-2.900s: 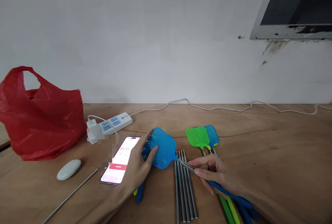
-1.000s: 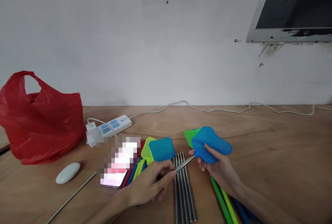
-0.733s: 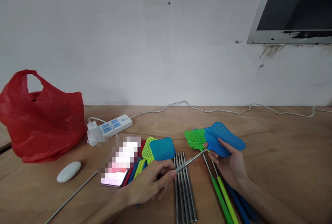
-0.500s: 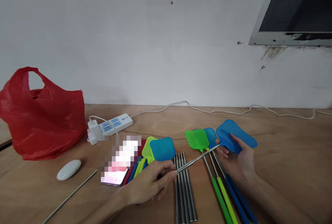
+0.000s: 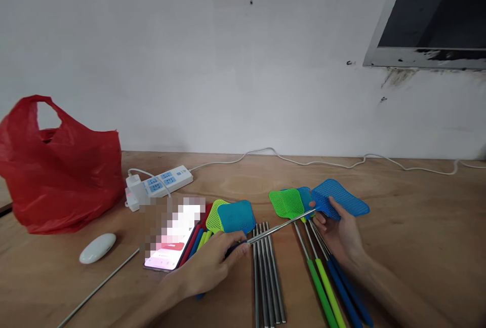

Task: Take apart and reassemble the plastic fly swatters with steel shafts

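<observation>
Between my two hands a blue fly swatter (image 5: pixel 341 197) with a metal shaft lies at a slant. My left hand (image 5: pixel 210 263) is closed around its handle end, where a bit of dark blue grip shows. At the other end my right hand (image 5: pixel 347 237) pinches the perforated blue head near its base. Under the head and shaft, a green fly swatter (image 5: pixel 286 202) rests on the table among others with yellow-green and blue handles. Several metal tubes (image 5: pixel 269 277) lie side by side below the shaft. Beyond my left hand is a teal swatter head (image 5: pixel 237 215) over a yellow-green one.
A lit phone (image 5: pixel 172 247), partly pixelated, lies left of my left hand. Farther left are a white oval object (image 5: pixel 97 248), a thin rod (image 5: pixel 100 287) and a red plastic bag (image 5: pixel 64 171). A power strip (image 5: pixel 170 181) trails a white cable (image 5: pixel 319 164) along the wall.
Both hands have shifted slightly left with the blue fly swatter. Its head sits a little lower, and my left hand has closed farther around the handle end.
</observation>
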A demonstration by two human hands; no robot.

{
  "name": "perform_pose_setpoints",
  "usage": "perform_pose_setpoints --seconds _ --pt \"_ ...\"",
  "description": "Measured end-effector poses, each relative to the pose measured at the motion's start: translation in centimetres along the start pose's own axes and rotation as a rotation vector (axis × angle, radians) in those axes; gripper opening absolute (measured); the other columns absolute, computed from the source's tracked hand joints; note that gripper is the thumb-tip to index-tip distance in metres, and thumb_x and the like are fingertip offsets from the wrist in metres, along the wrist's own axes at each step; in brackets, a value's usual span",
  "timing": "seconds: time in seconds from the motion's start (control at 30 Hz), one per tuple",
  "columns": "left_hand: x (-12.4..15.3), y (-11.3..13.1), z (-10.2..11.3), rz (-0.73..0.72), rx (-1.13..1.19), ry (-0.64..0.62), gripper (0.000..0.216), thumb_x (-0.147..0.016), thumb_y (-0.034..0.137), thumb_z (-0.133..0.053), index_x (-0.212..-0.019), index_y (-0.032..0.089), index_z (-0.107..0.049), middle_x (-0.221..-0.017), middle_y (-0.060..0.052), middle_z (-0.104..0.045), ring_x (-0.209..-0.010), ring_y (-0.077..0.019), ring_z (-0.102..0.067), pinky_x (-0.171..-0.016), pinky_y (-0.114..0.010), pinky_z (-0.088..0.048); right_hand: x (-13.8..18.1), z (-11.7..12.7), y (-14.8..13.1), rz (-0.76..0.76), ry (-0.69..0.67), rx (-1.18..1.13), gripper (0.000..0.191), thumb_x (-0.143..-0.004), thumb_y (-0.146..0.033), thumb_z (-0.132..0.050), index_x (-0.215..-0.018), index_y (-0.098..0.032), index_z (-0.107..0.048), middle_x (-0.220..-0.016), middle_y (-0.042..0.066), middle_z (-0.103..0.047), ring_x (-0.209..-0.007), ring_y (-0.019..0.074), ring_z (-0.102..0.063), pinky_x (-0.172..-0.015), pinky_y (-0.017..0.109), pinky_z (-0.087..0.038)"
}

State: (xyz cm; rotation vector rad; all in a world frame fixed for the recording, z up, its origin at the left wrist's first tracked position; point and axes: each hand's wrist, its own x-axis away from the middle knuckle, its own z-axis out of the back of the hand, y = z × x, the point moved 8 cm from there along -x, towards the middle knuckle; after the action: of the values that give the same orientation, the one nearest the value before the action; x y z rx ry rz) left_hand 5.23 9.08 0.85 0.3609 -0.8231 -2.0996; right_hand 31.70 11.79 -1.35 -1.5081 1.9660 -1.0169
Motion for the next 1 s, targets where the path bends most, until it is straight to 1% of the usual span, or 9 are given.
perform_pose_setpoints --seconds 0.07,0.2,0.37,0.5,0.7,0.87,1.0 --pt "0.0 0.0 -0.1 0.006 -0.005 0.004 0.037 -0.103 0.046 -0.035 -0.083 0.021 -0.054 -0.079 0.0 -0.058 -0.078 -0.0201 -0.054 -0.07 -0.03 -0.036 0.5 -0.6 0.2 -0.002 -0.016 0.026 0.018 -0.073 -0.035 -0.079 -0.079 -0.022 -0.069 -0.071 0.0 -0.073 -0.043 0.0083 -0.045 -0.033 0.02 -0.037" --pt "0.0 0.1 -0.7 -0.003 0.006 0.015 0.037 -0.103 0.046 -0.036 -0.084 0.021 -0.056 -0.08 0.0 -0.059 -0.078 -0.0199 -0.054 -0.072 -0.03 -0.037 2.4 -2.6 1.4 -0.05 -0.085 0.113 0.027 -0.075 -0.041 -0.079 -0.093 -0.022 -0.072 -0.074 0.0 -0.073 -0.044 0.0082 -0.045 -0.036 0.021 -0.036" --pt "0.1 0.1 -1.6 -0.002 0.013 0.015 0.036 -0.104 0.045 -0.035 -0.089 0.022 -0.058 -0.085 -0.001 -0.062 -0.083 -0.0206 -0.056 -0.075 -0.03 -0.038 4.5 -4.5 3.4 -0.13 -0.149 0.197 0.04 -0.072 -0.051 -0.079 -0.097 -0.021 -0.073 -0.079 0.003 -0.075 -0.041 0.0079 -0.043 -0.036 0.021 -0.031" --pt "0.2 0.0 -1.6 -0.003 0.006 0.024 0.037 -0.104 0.046 -0.034 -0.089 0.022 -0.059 -0.084 -0.001 -0.062 -0.082 -0.0205 -0.055 -0.075 -0.03 -0.038 5.1 -4.9 4.2 -0.168 -0.186 0.213 0.045 -0.071 -0.055 -0.078 -0.101 -0.021 -0.073 -0.085 0.006 -0.076 -0.043 0.0092 -0.046 -0.035 0.021 -0.031" --pt "0.2 0.0 -1.4 0.005 0.001 0.036 0.037 -0.103 0.046 -0.036 -0.087 0.022 -0.058 -0.081 -0.001 -0.061 -0.079 -0.0204 -0.055 -0.074 -0.03 -0.038 5.1 -4.8 4.4 -0.192 -0.211 0.227 0.049 -0.072 -0.055 -0.076 -0.107 -0.021 -0.073 -0.091 0.007 -0.076 -0.042 0.0093 -0.048 -0.035 0.021 -0.035" --pt "0.2 0.3 -1.4 0.006 0.024 0.032 0.037 -0.103 0.046 -0.035 -0.087 0.022 -0.058 -0.082 -0.001 -0.061 -0.08 -0.0205 -0.055 -0.074 -0.03 -0.038 4.8 -5.0 4.4 -0.229 -0.249 0.242 0.052 -0.068 -0.058 -0.079 -0.102 -0.02 -0.074 -0.095 0.01 -0.077 -0.049 0.0122 -0.054 -0.037 0.022 -0.04" --pt "0.2 0.3 -1.3 0.006 0.022 0.026 0.036 -0.103 0.045 -0.035 -0.087 0.022 -0.058 -0.082 -0.001 -0.061 -0.079 -0.0203 -0.055 -0.074 -0.03 -0.038 4.8 -5.1 4.2 -0.196 -0.255 0.256 0.051 -0.067 -0.06 -0.079 -0.099 -0.021 -0.074 -0.093 0.009 -0.078 -0.047 0.0115 -0.053 -0.036 0.021 -0.04"
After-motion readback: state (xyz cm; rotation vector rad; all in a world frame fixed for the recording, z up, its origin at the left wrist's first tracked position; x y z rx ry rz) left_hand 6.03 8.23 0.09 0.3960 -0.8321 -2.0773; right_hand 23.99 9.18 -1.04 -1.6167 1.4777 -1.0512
